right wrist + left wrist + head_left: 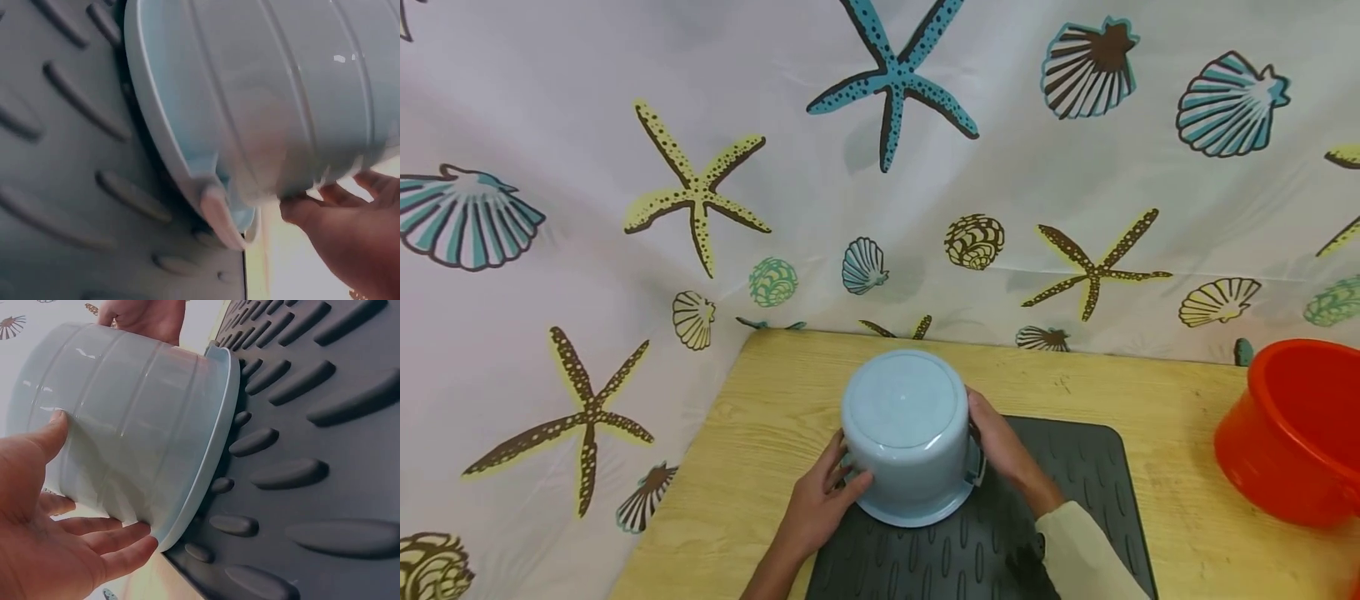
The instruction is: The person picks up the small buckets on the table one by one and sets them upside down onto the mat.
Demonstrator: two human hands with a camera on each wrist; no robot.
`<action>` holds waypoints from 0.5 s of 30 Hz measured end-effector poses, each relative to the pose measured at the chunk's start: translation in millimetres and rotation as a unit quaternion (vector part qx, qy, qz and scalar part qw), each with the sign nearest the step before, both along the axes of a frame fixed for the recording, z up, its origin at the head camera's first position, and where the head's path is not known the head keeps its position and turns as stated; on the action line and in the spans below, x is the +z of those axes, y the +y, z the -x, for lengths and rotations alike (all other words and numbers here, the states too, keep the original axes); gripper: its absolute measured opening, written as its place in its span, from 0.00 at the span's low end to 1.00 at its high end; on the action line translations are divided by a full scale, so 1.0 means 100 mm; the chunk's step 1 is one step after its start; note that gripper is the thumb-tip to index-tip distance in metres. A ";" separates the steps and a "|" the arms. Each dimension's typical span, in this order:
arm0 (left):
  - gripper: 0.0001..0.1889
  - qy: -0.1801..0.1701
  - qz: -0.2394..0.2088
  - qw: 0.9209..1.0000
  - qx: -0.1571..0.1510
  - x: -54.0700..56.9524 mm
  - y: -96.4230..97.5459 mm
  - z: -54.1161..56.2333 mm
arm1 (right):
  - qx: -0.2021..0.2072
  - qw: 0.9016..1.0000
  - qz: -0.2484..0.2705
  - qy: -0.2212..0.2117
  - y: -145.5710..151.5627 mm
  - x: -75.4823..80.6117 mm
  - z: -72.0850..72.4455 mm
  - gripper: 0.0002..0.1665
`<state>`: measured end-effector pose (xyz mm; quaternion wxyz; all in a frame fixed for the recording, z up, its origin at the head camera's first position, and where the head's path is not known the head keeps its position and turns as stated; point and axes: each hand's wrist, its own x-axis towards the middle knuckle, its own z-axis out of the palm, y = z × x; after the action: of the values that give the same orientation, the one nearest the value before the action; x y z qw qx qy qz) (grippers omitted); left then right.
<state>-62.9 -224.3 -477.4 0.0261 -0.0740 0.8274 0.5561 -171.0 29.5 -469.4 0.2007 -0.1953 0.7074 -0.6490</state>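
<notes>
A light blue plastic bucket [906,442] stands upside down on a black ridged mat [947,554], its base facing up and its rim down at the mat. My left hand [827,492] lies against its left side, with thumb and fingers spread along the wall in the left wrist view. My right hand [1000,437] touches the opposite side, close to the base; part of its fingers is hidden behind the bucket in the head view. In the right wrist view a lug-like handle [222,215] juts from the rim below the right hand [350,225].
A large red plastic container [1270,442] stands at the right on the light wooden table [782,392]. Behind the table and along its left side hangs a white cloth [805,183] printed with starfish and shells.
</notes>
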 end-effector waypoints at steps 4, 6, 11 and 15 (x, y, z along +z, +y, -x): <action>0.43 -0.009 -0.005 1.000 -0.005 0.01 0.00 0.03 | 0.034 0.999 -0.029 -0.019 0.08 0.06 0.09 0.34; 0.44 -0.011 -0.008 1.000 -0.007 0.01 0.00 0.04 | 0.029 0.998 -0.058 -0.024 0.10 0.09 0.12 0.34; 0.45 -0.019 -0.005 1.000 -0.006 0.00 0.01 0.05 | -0.030 0.990 -0.139 -0.006 0.14 0.14 0.10 0.32; 0.44 -0.015 0.003 1.000 -0.011 0.01 0.03 0.07 | -0.042 0.987 -0.155 0.013 0.19 0.13 0.07 0.30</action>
<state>-69.7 -221.4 -476.5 0.0447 -0.0736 0.8294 0.5519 -178.4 48.3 -456.1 0.1916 -0.1406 0.8096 -0.5367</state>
